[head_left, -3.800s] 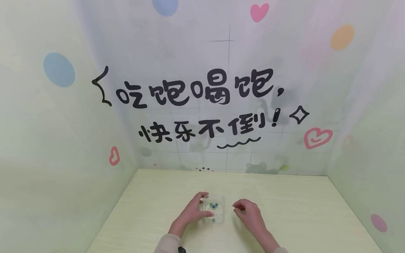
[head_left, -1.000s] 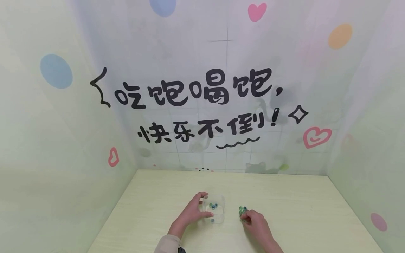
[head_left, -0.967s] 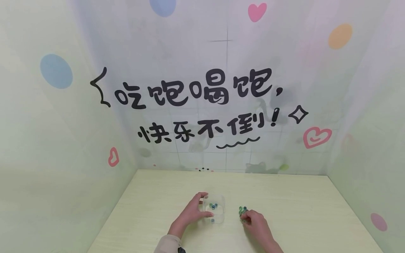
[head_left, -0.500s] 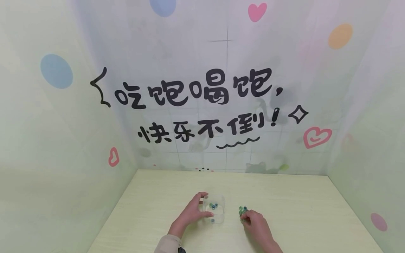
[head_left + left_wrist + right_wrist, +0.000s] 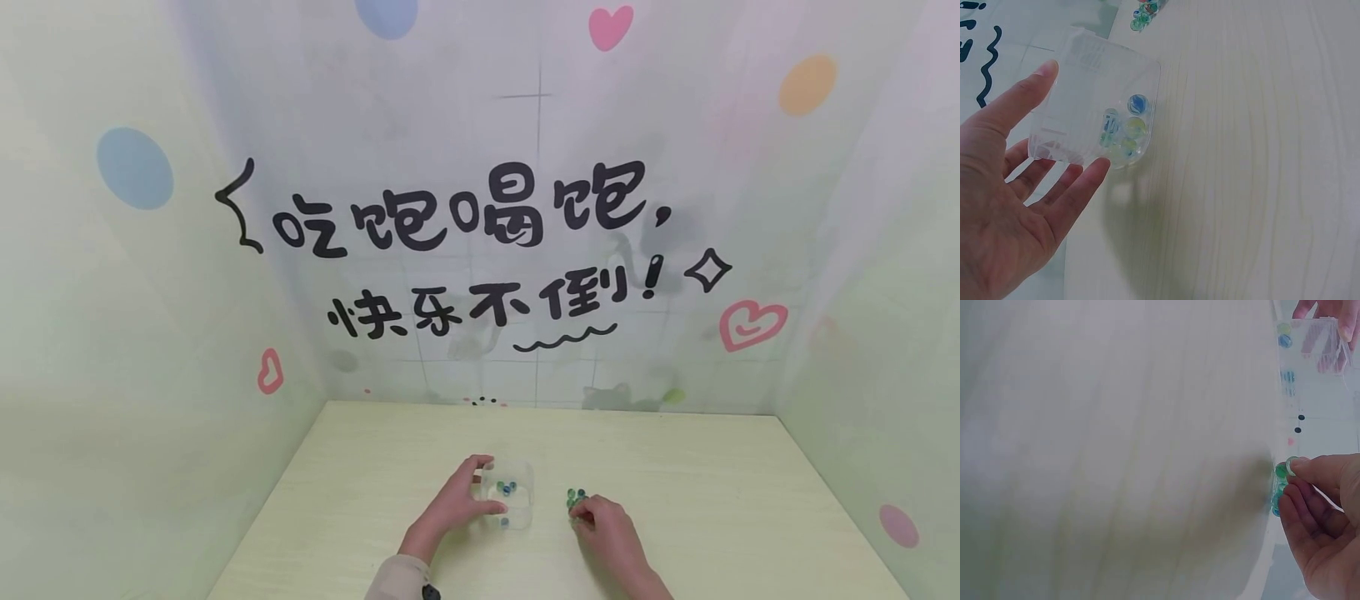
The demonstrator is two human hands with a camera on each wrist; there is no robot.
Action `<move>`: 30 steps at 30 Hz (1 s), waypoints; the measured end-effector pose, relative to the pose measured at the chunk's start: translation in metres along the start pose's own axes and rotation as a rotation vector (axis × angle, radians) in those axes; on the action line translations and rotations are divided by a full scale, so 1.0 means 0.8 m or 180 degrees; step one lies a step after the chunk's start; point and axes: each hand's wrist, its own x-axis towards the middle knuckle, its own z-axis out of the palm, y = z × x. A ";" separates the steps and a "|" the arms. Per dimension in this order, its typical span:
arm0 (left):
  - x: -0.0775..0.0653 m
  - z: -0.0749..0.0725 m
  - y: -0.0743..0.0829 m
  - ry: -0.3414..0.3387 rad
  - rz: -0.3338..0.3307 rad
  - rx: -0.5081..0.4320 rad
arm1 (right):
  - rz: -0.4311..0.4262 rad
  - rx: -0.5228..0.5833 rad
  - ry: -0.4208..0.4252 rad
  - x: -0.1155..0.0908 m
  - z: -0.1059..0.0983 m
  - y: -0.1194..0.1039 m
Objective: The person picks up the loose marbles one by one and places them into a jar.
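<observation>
My left hand holds a clear plastic box by its left side, thumb near the front and fingers toward the back. Inside the box lie several glass marbles, blue and yellow-green in the left wrist view. To the right of the box, a small heap of green and blue marbles rests on the table. My right hand reaches into this heap from the right. In the right wrist view, its thumb and a finger pinch a clear greenish marble, with other green marbles against the fingertips.
The pale wooden table runs back to a printed wall with large dark lettering, and side walls close it in left and right. A dark wrist strap shows at the left cuff.
Compared with 3.8 seconds ago, my right hand has moved right and toward the front, uncovering part of the marble heap. Over the last second both hands and the box stay almost still.
</observation>
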 end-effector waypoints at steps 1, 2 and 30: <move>0.000 0.000 0.000 -0.0002 0.0001 -0.0002 | 0.0002 -0.0006 -0.0001 0.000 -0.001 0.000; 0.000 0.000 0.000 -0.0002 0.0000 -0.0002 | 0.0003 -0.0008 -0.0002 0.000 -0.001 -0.001; 0.001 0.000 0.001 -0.0020 -0.0057 -0.0025 | -0.0182 -0.0059 0.0229 0.001 -0.007 -0.016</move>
